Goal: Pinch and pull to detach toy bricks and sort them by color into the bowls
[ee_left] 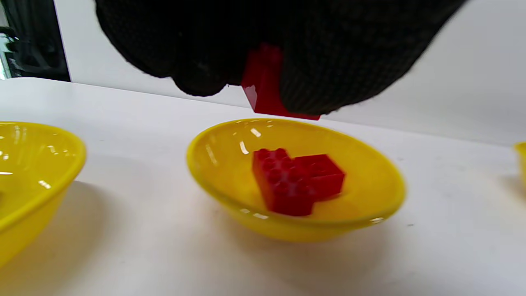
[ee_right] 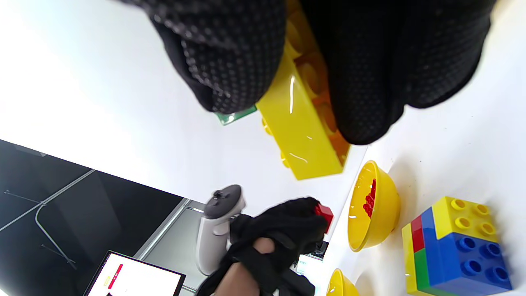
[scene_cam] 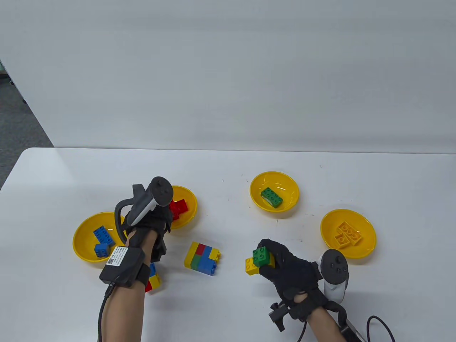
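Left hand pinching red brick, no legible writing

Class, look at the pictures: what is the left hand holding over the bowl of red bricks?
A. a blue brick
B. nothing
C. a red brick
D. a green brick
C: the left hand pinches a red brick just above the bowl that already holds red bricks.
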`<state>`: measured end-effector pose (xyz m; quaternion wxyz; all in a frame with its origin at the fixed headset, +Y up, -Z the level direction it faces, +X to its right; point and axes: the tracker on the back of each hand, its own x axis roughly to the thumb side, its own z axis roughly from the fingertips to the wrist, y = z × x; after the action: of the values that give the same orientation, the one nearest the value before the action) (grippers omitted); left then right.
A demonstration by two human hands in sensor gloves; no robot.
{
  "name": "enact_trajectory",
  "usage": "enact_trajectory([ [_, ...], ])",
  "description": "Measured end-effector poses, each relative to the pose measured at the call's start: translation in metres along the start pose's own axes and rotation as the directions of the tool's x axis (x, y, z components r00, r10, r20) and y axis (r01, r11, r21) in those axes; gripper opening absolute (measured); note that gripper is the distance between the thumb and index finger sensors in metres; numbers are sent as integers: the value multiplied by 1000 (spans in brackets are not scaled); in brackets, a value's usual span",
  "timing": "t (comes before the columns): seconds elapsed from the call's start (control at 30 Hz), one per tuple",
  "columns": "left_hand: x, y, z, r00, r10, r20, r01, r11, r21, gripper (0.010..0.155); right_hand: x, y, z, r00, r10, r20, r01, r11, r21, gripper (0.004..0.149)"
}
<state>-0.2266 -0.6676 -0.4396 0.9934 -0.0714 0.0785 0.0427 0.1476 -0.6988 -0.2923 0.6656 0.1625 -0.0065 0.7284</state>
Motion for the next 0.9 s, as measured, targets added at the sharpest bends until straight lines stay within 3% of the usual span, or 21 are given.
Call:
enact_trajectory([
  [0.13, -12, -7, -7, 998, 36, -42, -35, 999, 21, 71, -2, -1, 0, 1000, 6, -12, -6, 1000, -5, 64],
  [0.3, -21, 23, 13, 992, 120, -28, -116, 986, 120, 72, -2, -1, 0, 1000, 3, -19, -3, 1000, -13, 64],
  [0.5, -11, 66, 68, 939, 278, 204, -323, 916, 237, 66, -2, -1, 2, 998, -38, -53, 35, 997, -62, 63],
  [0.6, -2, 75, 102, 860, 358, 363, -460, 853, 247, 65, 1, -3, 3, 996, -74, -59, 69, 994, -79, 63],
  [0.7, 9, 72, 134, 739, 445, 506, -589, 791, 164, 65, 3, -5, 3, 990, -139, -26, 136, 986, -92, 63],
  [0.77, 16, 59, 148, 649, 523, 553, -667, 741, 82, 66, 4, -5, 4, 984, -177, -4, 175, 977, -118, 64],
  [0.9, 36, 8, 161, 419, 716, 558, -757, 615, -220, 78, 3, 1, 4, 972, -234, -16, 232, 968, -95, 65],
])
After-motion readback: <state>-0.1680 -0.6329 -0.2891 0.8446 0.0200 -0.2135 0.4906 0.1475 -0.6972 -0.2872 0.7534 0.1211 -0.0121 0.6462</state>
